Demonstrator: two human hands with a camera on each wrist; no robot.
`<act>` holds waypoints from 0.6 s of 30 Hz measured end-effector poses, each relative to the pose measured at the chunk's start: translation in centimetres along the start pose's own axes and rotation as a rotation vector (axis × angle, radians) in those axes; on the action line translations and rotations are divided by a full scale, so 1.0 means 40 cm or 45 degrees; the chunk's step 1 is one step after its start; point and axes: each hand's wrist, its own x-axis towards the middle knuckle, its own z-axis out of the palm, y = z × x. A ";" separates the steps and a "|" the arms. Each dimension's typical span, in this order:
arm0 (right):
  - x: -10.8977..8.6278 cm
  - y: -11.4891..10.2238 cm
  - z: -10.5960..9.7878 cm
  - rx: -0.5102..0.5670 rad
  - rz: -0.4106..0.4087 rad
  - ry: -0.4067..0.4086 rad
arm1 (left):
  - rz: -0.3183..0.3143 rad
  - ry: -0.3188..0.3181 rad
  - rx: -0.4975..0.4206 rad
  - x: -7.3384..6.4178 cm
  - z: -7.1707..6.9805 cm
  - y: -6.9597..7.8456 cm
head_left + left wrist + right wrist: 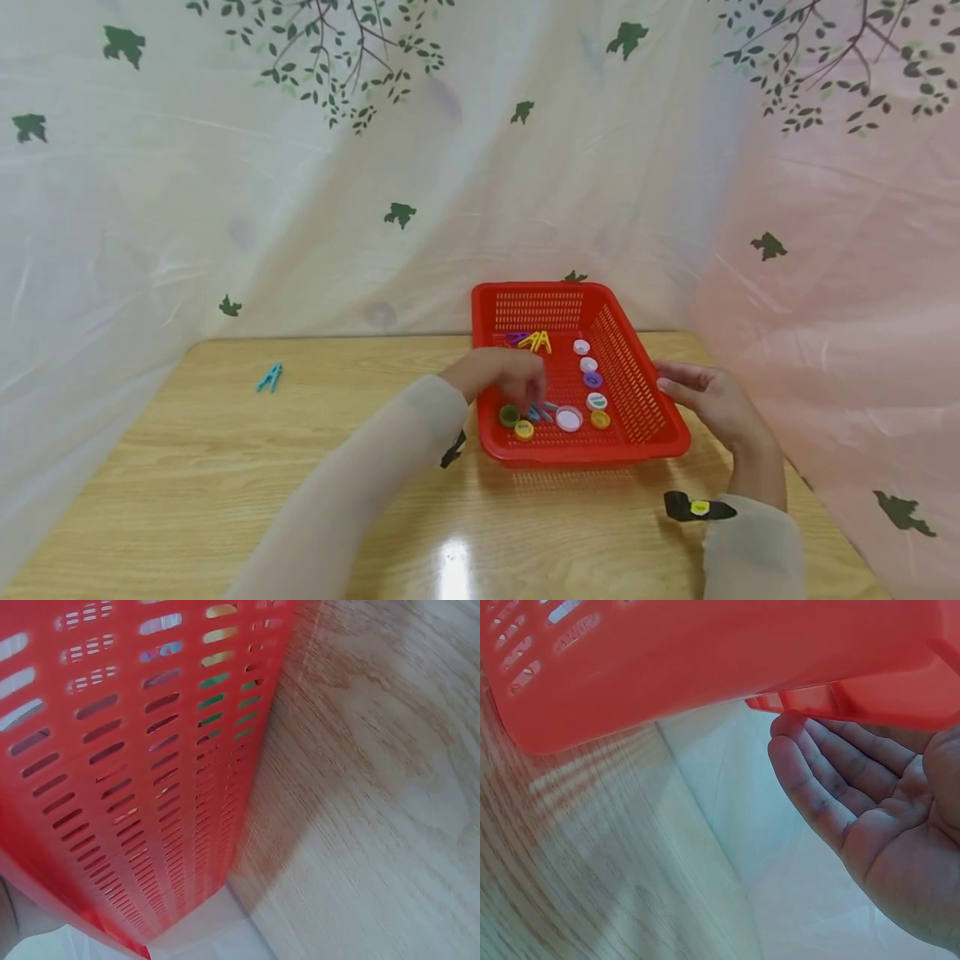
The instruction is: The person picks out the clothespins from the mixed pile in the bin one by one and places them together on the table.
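Observation:
A red plastic basket with slotted walls stands on the table. My left hand reaches over its left side, fingers bent down towards light-blue clothespins; whether they pinch one is hidden. In the left wrist view only the basket wall and a bit of the hand at the lower left edge show. Around the clothespins lie a green cap, a yellow cap and a pale pink cap. My right hand holds the basket's right rim, its fingertips under the lip.
Yellow clothespins and a purple clothespin lie at the basket's back. Several bottle caps line its right side. Another light-blue clothespin lies on the table far left. A leaf-patterned curtain hangs behind.

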 end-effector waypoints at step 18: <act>-0.002 0.001 0.001 0.000 0.024 0.009 | 0.022 0.089 -0.059 0.019 0.017 0.012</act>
